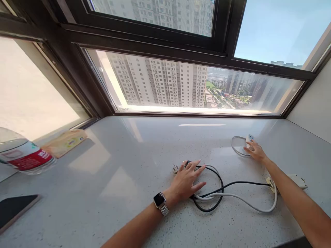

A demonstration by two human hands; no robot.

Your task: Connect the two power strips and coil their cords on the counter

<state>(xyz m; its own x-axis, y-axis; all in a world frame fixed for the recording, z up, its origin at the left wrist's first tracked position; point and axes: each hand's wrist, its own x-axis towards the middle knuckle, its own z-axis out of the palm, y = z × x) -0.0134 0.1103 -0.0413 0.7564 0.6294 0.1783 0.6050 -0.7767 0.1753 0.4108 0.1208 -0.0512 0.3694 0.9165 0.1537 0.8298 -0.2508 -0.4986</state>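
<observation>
My left hand [186, 179], with a watch on its wrist, lies flat with fingers stretched out on a coil of black cable [210, 203] and white cable [243, 201], next to a plug [176, 168]. My right hand [254, 151] reaches further back and rests on a small white device [249, 138] with a thin grey looped cord [236, 148]. Its fingers are curled over the device. The white cable runs to a white power strip [297, 181] partly hidden under my right forearm.
All of this lies on a speckled white window ledge [129, 165] below a large dark-framed window. At the left stand a water bottle [23, 156], a tissue pack [64, 141] and a dark phone [14, 208]. A white wall closes the right side.
</observation>
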